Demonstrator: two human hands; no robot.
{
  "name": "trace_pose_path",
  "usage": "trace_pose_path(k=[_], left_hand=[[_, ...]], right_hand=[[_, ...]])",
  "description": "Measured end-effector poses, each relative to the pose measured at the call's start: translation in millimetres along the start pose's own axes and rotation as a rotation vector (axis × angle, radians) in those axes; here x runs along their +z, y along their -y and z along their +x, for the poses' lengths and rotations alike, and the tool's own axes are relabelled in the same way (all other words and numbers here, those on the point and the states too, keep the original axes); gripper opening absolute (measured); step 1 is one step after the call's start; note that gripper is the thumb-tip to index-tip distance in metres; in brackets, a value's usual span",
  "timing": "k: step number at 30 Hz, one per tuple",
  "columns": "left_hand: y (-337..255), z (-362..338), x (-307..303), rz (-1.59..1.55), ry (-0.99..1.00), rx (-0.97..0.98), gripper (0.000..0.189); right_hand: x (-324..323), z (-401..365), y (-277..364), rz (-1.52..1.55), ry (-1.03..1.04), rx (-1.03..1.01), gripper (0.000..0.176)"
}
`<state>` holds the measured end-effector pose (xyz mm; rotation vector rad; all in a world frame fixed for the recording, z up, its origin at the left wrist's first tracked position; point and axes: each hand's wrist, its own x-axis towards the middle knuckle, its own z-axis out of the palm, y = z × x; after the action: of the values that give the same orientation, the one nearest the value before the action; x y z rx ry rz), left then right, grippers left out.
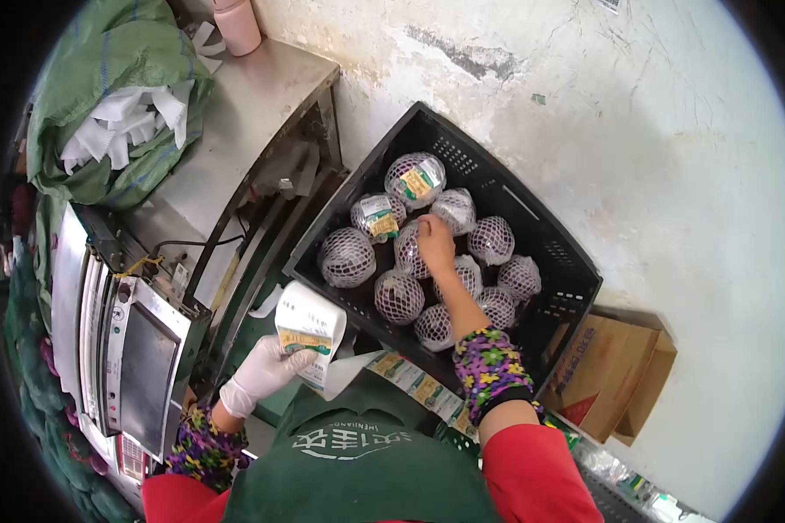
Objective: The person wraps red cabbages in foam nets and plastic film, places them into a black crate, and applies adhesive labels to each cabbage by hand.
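My left hand (266, 370), in a white glove, grips a roll of printed labels (310, 315) in front of my apron; a strip of labels (419, 383) trails from it to the right. My bare right hand (436, 247) reaches into a black crate (532, 205), its fingers closed at a net-wrapped round item (408, 253); whether they hold anything is hidden. Several similar dark round items in white foam net lie around it. Two near the crate's upper left, one at the top (415, 179) and one below it (378, 217), carry green and yellow labels.
A cardboard box (615, 370) stands right of the crate by the wall. At left are a metal table (235, 113) with a pink bottle (237, 26), a green sack (113, 52) of white scraps, and a machine (148, 366).
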<state>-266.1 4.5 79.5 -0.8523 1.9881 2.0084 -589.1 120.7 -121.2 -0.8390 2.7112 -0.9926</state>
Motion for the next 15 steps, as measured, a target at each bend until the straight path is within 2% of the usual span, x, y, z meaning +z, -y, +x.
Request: trace_pose_path(k=[1,2,4,5,6,7,9,11,12,14,15], left_hand=[[10,-3,3,-0.009,0.01,-0.005,0.023],[18,-6,6,0.002,-0.049,-0.005,0.023],[19,-6,12,0.129,-0.141,0.025,0.025],[24,-3,15,0.194,-0.134,0.011,0.025],[22,1,18,0.239,-0.109,0.017,0.025],[19,4,20,0.285,-0.082,0.025,0.025],[22,8,23,0.258,-0.055,0.056,0.026],[23,13,25,0.232,-0.026,0.088,0.026],[22,16,25,0.089,-0.034,0.078,0.023],[11,19,23,-0.138,-0.012,0.002,0.021],[11,19,23,-0.135,-0.01,0.001,0.021]], right_hand=[[-10,-3,1,0.189,-0.044,-0.017,0.016],[-23,-12,3,0.043,-0.074,0.008,0.018],[-65,-32,48,0.495,0.227,0.1,0.024],[-79,-52,73,0.77,0.453,0.192,0.033],[-98,-71,102,0.824,0.69,0.097,0.043],[-112,-86,125,0.822,0.875,0.119,0.036],[-125,-105,155,0.597,0.988,0.166,0.016],[-122,-119,160,0.486,0.708,0.054,0.022],[-122,-121,160,0.485,0.703,0.057,0.022],[-120,-125,159,0.894,0.517,0.179,0.023],[-121,-124,157,0.896,0.514,0.181,0.023]])
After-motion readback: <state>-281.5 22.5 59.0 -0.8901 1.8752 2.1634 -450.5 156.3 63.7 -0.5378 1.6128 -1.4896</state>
